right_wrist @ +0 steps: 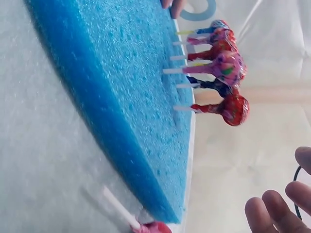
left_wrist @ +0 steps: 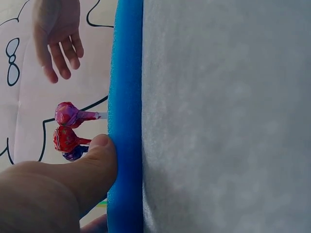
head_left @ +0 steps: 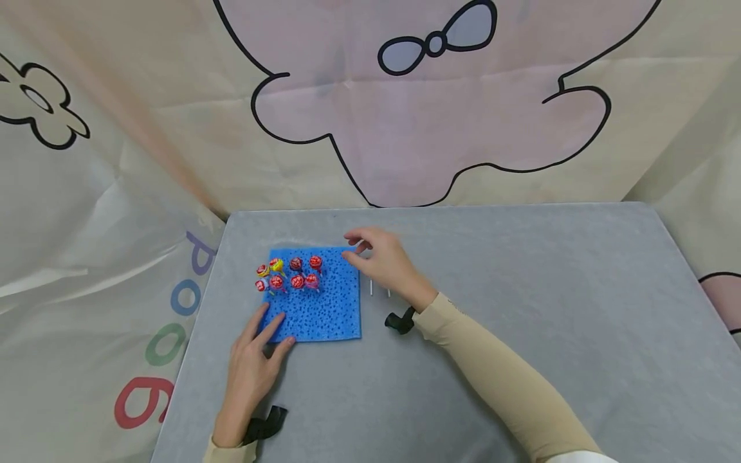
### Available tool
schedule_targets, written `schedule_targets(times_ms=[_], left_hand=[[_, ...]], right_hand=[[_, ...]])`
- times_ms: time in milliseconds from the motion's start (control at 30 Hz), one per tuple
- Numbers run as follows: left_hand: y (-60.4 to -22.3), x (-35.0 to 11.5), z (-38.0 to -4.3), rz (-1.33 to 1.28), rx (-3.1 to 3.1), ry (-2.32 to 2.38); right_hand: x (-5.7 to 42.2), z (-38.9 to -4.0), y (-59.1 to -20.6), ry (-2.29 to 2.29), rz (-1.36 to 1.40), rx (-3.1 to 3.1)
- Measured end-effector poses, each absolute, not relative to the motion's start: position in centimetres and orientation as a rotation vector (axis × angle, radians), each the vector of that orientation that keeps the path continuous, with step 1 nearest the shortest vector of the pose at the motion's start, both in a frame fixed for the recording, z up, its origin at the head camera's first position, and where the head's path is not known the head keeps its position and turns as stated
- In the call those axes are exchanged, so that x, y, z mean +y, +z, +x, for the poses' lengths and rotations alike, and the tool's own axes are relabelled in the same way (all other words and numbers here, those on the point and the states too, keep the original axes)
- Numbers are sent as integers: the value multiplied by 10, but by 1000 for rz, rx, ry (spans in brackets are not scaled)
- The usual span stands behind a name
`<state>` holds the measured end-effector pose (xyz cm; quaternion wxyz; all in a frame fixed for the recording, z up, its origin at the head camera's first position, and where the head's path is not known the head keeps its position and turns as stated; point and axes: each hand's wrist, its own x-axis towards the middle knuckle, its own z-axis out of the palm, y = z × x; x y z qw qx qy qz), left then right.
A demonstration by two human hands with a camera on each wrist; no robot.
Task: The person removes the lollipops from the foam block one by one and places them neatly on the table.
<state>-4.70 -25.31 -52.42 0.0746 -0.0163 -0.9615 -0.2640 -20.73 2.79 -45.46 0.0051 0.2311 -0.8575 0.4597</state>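
Several wrapped lollipops [head_left: 297, 281] stand in two rows, sticks pushed into a flat blue foam block [head_left: 324, 315]. Their wrappers are red, pink, yellow and dark blue; one red lollipop [right_wrist: 235, 109] ends the row in the right wrist view. My left hand [head_left: 251, 370] rests on the block's near left corner, fingers spread and thumb at the front edge. Over the block's far right corner hovers my right hand [head_left: 384, 260], its fingers loosely bent with nothing between them. Beneath it, a pink-wrapped lollipop [right_wrist: 153, 227] lies on the table beside the block.
Two white sticks [head_left: 371, 287] show on the grey table [head_left: 521, 308] right of the block, their other ends hidden under my right hand. A printed curtain [head_left: 393, 128] hangs behind the table. Black straps [head_left: 399, 321] are on both wrists.
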Motion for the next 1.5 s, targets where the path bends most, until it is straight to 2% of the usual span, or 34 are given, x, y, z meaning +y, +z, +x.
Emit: schedule_targets(times_ms=[967, 1500], left_hand=[[-525, -252, -46, -47, -2893, -797], [-526, -254, -47, -69, -2854, -806]], right_hand=[[-17, -215, -486, 1259, 1143, -2737], [-22, -211, -479, 1281, 1110, -2731]])
